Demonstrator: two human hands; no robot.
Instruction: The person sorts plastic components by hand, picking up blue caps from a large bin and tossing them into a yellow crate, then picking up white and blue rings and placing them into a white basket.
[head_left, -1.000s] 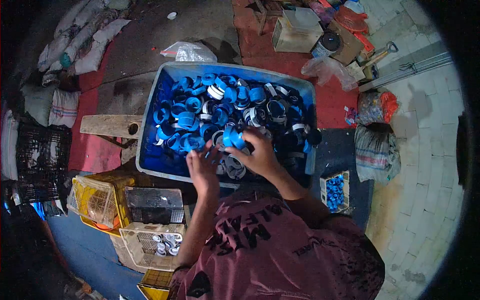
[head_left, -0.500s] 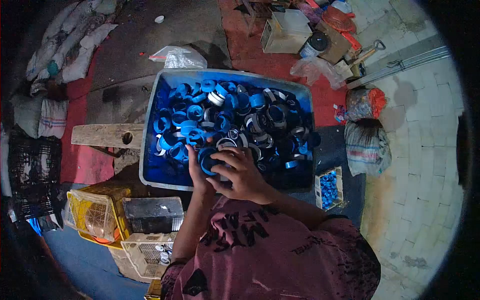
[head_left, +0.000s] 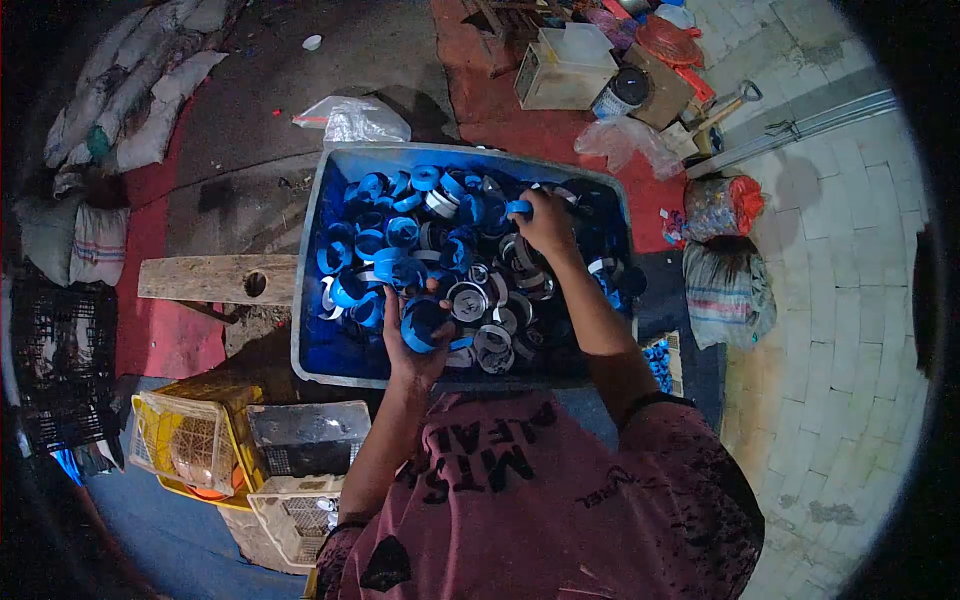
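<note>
A large blue tub [head_left: 460, 154] in front of me holds a heap of blue, white and dark plastic caps, many of them ring-shaped. Low over the tub's near side, my left hand [head_left: 410, 362] is closed around a blue cap [head_left: 420, 328], its open side showing. My right hand [head_left: 548, 230] reaches across to the far right part of the heap. Its fingers pinch another blue cap [head_left: 520, 208], seen mostly at its edge. White ring-like pieces [head_left: 468, 300] lie between the two hands.
A wooden plank [head_left: 200, 279] with a hole adjoins the tub's left side. Yellow and cream crates [head_left: 290, 520] stand at lower left. A small crate of blue pieces [head_left: 658, 365] is at the right, near a woven sack [head_left: 728, 300]. A clear plastic bag [head_left: 368, 120] lies beyond the tub.
My right hand has left the cap in my left hand and moved up and right over the heap, where it now grips another blue cap. The left hand keeps its cap.
</note>
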